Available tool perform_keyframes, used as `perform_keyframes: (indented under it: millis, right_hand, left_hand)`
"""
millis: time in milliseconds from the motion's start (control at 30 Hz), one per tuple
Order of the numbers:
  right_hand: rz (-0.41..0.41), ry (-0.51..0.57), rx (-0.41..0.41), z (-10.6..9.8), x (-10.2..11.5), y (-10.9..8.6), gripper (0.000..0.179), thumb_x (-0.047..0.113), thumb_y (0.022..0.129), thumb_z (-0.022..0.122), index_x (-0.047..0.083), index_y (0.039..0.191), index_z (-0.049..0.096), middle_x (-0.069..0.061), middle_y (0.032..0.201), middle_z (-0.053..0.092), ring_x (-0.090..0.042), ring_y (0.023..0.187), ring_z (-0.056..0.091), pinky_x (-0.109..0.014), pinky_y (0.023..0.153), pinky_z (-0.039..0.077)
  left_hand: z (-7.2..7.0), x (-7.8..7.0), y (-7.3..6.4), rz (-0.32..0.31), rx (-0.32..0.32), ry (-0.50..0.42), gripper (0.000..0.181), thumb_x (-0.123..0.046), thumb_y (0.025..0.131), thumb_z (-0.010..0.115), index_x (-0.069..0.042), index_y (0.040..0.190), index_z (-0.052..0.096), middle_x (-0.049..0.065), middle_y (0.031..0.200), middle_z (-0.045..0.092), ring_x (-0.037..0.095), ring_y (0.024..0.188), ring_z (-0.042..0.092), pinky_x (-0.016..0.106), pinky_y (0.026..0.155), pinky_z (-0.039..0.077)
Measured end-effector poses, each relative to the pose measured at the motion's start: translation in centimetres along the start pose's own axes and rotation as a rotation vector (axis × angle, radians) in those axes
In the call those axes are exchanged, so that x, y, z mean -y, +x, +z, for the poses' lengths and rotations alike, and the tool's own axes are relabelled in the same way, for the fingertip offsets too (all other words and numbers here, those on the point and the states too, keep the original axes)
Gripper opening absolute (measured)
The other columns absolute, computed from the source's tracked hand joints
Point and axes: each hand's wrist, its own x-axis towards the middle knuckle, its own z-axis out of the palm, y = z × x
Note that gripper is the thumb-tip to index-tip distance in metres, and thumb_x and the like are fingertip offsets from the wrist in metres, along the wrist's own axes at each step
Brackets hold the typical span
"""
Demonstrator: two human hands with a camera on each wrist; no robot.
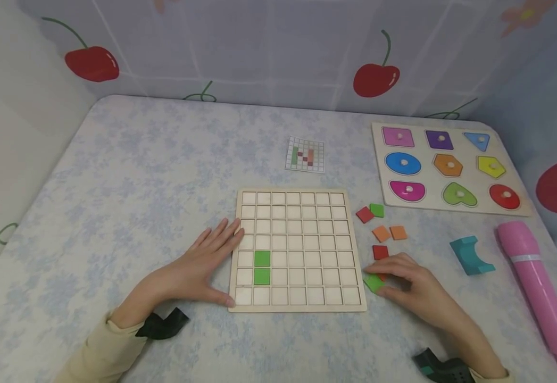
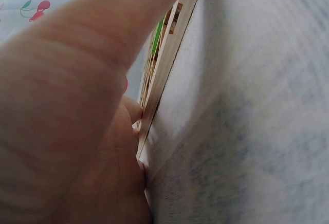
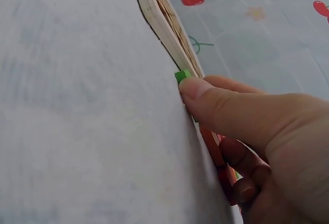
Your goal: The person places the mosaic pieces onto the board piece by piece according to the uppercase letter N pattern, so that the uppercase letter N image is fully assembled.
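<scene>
A wooden grid board (image 1: 298, 308) lies flat, with two green square tiles, the upper (image 1: 262, 258) and the lower (image 1: 262, 276), in neighbouring cells of its second column. Along the board's left edge rests my left hand (image 1: 199, 268), fingers spread, thumb at the near corner. My right hand (image 1: 414, 284) pinches a green square tile (image 1: 373, 283) between thumb and fingers, just off the board's right edge. In the right wrist view, the thumb lies on that green tile (image 3: 181, 75), and red and orange tiles show under the curled fingers. Part of an orange tile is hidden by the hand.
Loose tiles lie right of the board: red (image 1: 365, 215), green (image 1: 376, 210), two orange (image 1: 398, 233) and another red (image 1: 380, 252). Behind the board is a small pattern card (image 1: 305, 155). Farther right are a shape puzzle (image 1: 424, 151), a teal curved block (image 1: 470, 256) and a pink microphone (image 1: 539, 287).
</scene>
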Motion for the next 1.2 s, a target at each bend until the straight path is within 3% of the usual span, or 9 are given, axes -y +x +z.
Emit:
perform_keyframes:
  millis: [233,500,633,900,1033,1200]
  right_hand:
    - [0.012,-0.032,-0.071,0.4,0.1,0.3,0.043,0.001,0.067,0.083,0.019,0.104,0.073,0.013,0.099,0.063,-0.006,0.091,0.05,-0.011,0.078,0.041]
    - [0.067,-0.019,-0.113,0.3,0.8,0.2,0.039,0.006,0.069,0.083,0.019,0.105,0.073,0.01,0.099,0.061,-0.006,0.091,0.049,-0.012,0.076,0.042]
    - [0.065,0.003,-0.143,0.1,1.5,0.7,0.041,0.002,0.07,0.081,0.019,0.106,0.072,0.007,0.101,0.06,-0.008,0.089,0.049,-0.016,0.068,0.041]
    - [-0.032,0.097,-0.232,0.4,4.0,4.5,0.037,-0.007,0.068,0.079,0.007,0.102,0.072,0.003,0.091,0.061,-0.013,0.069,0.046,-0.02,0.05,0.036]
    - [-0.034,0.163,-0.249,1.3,5.3,6.9,0.032,-0.004,0.071,0.079,0.007,0.101,0.073,0.003,0.093,0.062,-0.015,0.073,0.048,-0.023,0.053,0.035]
    - [-0.054,0.225,-0.191,3.4,7.6,9.8,0.029,0.001,0.074,0.079,0.01,0.101,0.074,0.005,0.093,0.063,-0.018,0.076,0.053,-0.025,0.059,0.039]
  left_hand:
    - [0.0,0.0,0.1,0.007,-0.004,-0.005,0.12,-0.063,0.071,0.07,-0.005,0.151,0.001,0.01,0.155,-0.01,0.028,0.139,-0.013,0.049,0.107,-0.005]
    - [0.1,0.1,0.0,0.015,-0.011,0.005,0.12,-0.063,0.071,0.069,-0.006,0.151,0.001,0.01,0.155,-0.01,0.028,0.139,-0.013,0.05,0.107,-0.005]
    - [0.2,0.2,0.0,0.014,-0.013,0.005,0.12,-0.063,0.071,0.069,-0.006,0.151,0.0,0.01,0.155,-0.01,0.028,0.139,-0.013,0.049,0.107,-0.005]
    - [0.1,0.1,0.0,0.001,-0.011,-0.003,0.12,-0.064,0.07,0.069,-0.006,0.151,0.001,0.008,0.155,-0.01,0.026,0.139,-0.014,0.048,0.107,-0.005]
    - [0.1,0.0,0.0,-0.006,-0.008,0.003,0.121,-0.064,0.07,0.069,-0.006,0.151,0.001,0.007,0.155,-0.011,0.025,0.139,-0.014,0.047,0.107,-0.005]
    - [0.1,0.0,0.0,-0.002,-0.008,0.008,0.12,-0.063,0.071,0.069,-0.005,0.151,0.001,0.008,0.155,-0.011,0.026,0.139,-0.014,0.047,0.108,-0.005]
